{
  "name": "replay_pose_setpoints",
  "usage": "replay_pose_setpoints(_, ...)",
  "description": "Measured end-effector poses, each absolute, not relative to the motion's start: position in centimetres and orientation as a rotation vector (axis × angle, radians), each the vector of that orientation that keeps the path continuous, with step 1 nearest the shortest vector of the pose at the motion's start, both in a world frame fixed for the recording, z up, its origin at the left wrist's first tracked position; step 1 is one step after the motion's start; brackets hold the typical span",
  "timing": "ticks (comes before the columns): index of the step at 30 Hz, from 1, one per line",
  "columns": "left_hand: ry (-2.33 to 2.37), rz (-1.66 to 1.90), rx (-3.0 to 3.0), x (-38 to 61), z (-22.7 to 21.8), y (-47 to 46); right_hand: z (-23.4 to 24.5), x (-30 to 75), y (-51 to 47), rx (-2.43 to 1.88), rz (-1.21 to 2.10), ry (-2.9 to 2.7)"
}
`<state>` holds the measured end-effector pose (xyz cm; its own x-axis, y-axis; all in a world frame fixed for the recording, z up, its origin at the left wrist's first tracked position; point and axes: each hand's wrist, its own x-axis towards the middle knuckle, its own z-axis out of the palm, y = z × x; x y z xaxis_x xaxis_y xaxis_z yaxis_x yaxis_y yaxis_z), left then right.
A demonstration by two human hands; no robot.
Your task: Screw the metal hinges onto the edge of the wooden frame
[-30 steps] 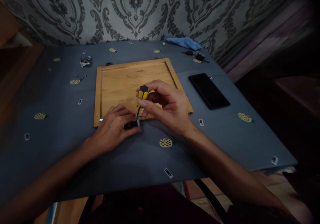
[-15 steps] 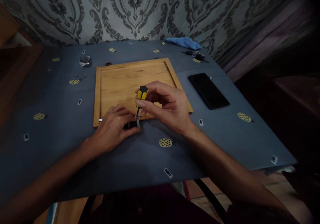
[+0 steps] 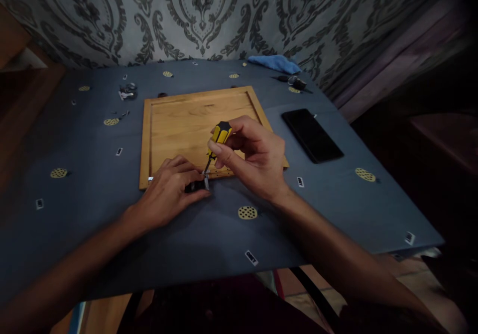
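Observation:
My right hand (image 3: 256, 157) pinches the yellow and black handle of a screwdriver (image 3: 221, 134) between thumb and fingers. The screwdriver leans toward the right, and its tip meets a metal hinge (image 3: 203, 182) at the near edge of a wooden cabinet door (image 3: 201, 120). With thumb and fingers closed around the hinge, my left hand (image 3: 170, 189) keeps it against that edge. Most of the hinge is in shadow or behind the fingers, and a screw under the tip cannot be made out.
Another metal hinge (image 3: 127, 91) lies at the back left, with a few small screws (image 3: 125, 114) nearby. A black phone (image 3: 312, 136) is right of the door. Farther back are a dark tool-like object (image 3: 295, 82) and a blue cloth (image 3: 274, 63). A patterned cloth covers the table.
The screwdriver's handle has tipped up and to the right, and my right hand has shifted slightly right with it. My left hand and the door stay in place.

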<state>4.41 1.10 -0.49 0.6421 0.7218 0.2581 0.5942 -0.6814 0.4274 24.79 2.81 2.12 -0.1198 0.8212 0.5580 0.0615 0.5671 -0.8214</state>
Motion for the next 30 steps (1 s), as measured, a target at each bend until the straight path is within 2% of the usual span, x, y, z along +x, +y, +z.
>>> replay_pose_setpoints(16,1.048,0.617,2.567,4.2,-0.59,1.06,2.48,25.01,2.48,-0.771,0.89,-1.671)
replay_pose_setpoints(30,1.051,0.613,2.584,4.37,-0.84,1.08,2.35,25.05,3.05,-0.68,0.8,-1.686)
